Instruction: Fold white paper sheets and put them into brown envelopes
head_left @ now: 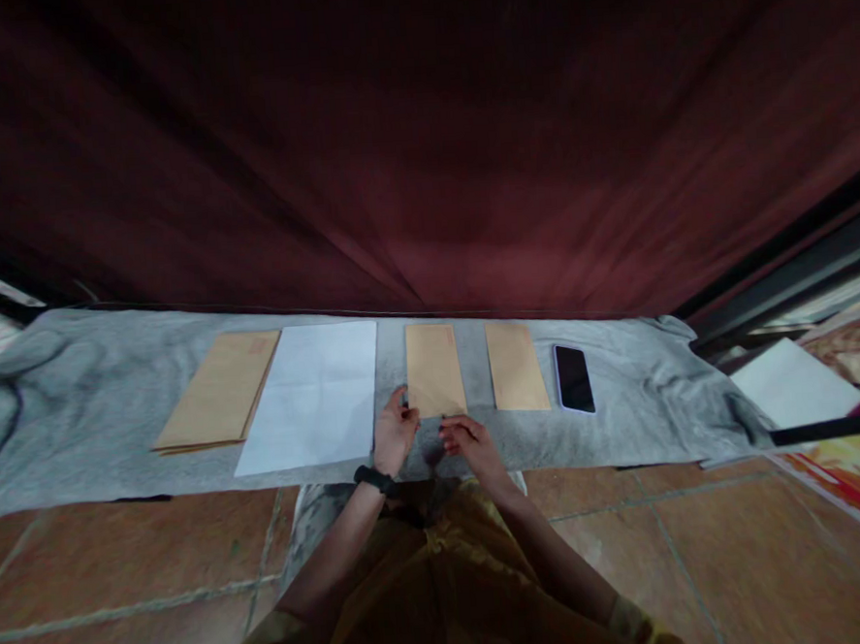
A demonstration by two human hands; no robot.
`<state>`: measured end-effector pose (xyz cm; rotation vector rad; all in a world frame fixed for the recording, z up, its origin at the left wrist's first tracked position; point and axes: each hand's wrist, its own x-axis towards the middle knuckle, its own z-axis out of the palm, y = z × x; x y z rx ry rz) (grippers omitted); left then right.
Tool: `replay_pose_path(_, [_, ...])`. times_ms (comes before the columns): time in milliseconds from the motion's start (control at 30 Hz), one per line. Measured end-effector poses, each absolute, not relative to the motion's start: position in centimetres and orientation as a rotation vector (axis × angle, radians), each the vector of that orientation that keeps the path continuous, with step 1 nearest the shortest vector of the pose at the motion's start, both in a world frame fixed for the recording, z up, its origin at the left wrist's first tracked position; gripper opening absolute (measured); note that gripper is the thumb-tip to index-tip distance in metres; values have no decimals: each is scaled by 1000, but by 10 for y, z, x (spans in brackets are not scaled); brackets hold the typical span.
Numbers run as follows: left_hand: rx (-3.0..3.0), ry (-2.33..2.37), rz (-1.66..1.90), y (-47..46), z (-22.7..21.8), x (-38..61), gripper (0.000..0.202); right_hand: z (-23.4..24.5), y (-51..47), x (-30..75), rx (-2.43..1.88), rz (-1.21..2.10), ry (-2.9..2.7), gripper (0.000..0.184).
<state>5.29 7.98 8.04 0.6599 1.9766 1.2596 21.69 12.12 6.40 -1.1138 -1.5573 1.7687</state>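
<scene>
My left hand (pixel 396 431) and my right hand (pixel 464 438) rest at the near end of a brown envelope (pixel 434 366) lying on a grey cloth (pixel 78 412). The left thumb and fingers pinch the envelope's near left corner. The right hand's fingers curl at its near right corner, touching the edge. A black band is on my left wrist. A second brown envelope (pixel 515 365) lies just to the right, and a white sheet of paper (pixel 319 394) lies to the left.
A stack of larger brown envelopes (pixel 219 389) lies left of the white sheet. A black phone (pixel 574 377) lies at the right of the cloth. A dark red curtain (pixel 419 148) hangs behind. Papers (pixel 794 380) and a colourful printed item (pixel 853 461) lie at right on the tiled floor.
</scene>
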Motion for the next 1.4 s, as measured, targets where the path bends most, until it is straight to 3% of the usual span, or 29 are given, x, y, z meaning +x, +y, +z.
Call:
replay_pose_path(67, [864,2208,1061,78,88,59,52,64,124,218,-1101,1424,-1819,27])
replay_pose_path(167, [1122,2505,685,75,97,70,49,64,128,217,-974,862,-2252,39])
replay_pose_path(333, [1501,2657,335,71,98,81,41,61,132,216,-848,530,-2552,43])
replay_pose_path(700, [2107,2270,339,64,69,79,58,61,133,214,-850,423,-2653,46])
replay_pose_path(1133, [2010,2264,397,52,57,69,57,53,140,240,-896,429,-2602,45])
replay_pose_path(1400, [1731,2345,764,47,62,65,42,55,140,249,-1045,419,-2512,43])
